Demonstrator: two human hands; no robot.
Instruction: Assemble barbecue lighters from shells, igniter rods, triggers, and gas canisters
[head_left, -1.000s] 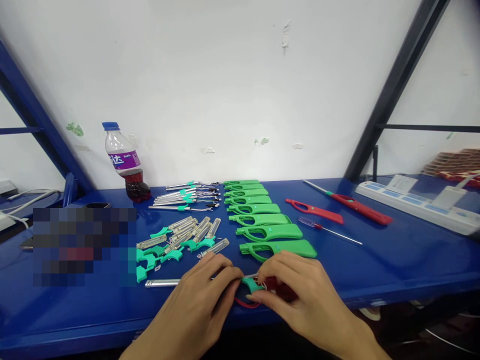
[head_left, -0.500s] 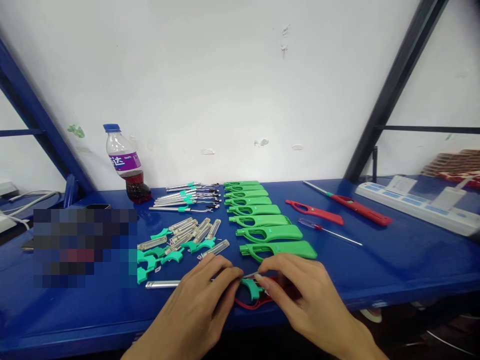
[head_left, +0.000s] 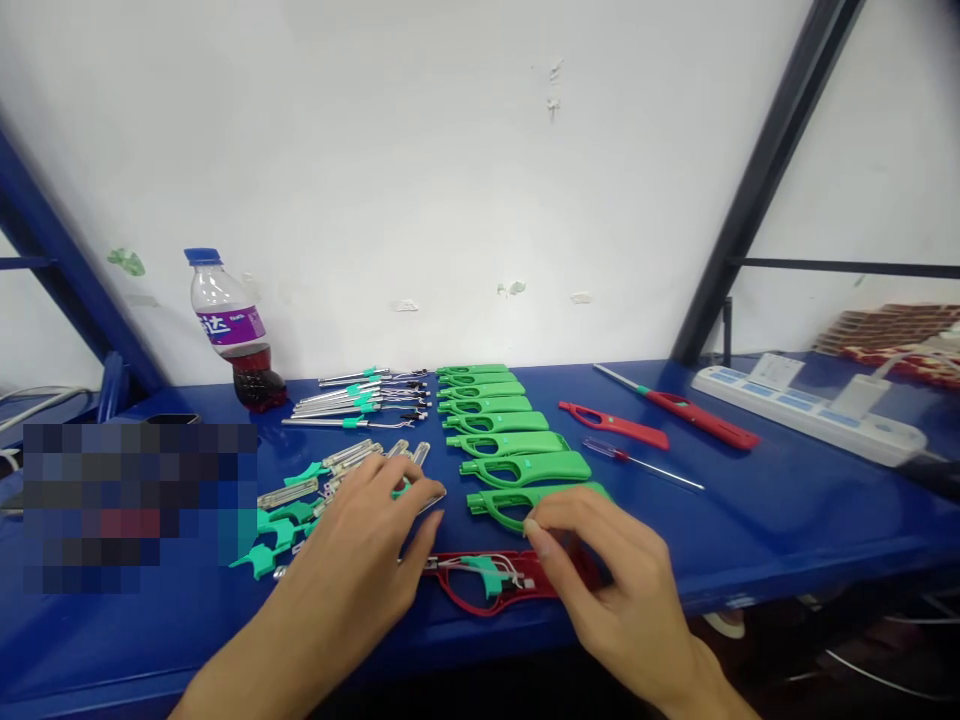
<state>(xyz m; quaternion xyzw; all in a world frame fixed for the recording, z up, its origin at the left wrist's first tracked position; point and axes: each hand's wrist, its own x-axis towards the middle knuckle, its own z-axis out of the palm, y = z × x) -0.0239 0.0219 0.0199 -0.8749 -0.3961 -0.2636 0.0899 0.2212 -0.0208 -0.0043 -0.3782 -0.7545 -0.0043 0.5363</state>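
A red lighter shell half (head_left: pixel 480 603) lies at the table's front edge. Fitted in it are a teal trigger (head_left: pixel 491 575), pale wires and the end of a metal tube. Beyond the shell, my left hand (head_left: pixel 367 530) reaches over a pile of clear fuel tanks (head_left: pixel 289 494) with teal pieces. Its thumb and index finger are apart, at a clear tank partly hidden under them. My right hand (head_left: pixel 615 570) hovers by the right end of the red shell, thumb and index fingertips pinched together; what lies between them is hidden. Behind it is a row of green lighter shells (head_left: pixel 555 467).
Metal lighter tubes (head_left: pixel 322 423) with wires lie at the back left, near a drink bottle (head_left: pixel 232 330). To the right are another red shell half (head_left: pixel 637 431), a screwdriver (head_left: pixel 664 472), an assembled red lighter (head_left: pixel 701 418) and a power strip (head_left: pixel 810 415).
My left hand has left the red shell and moved up and left to the clear tanks. My right hand has lifted slightly off the shell, uncovering the trigger and wires. The view has shifted slightly.
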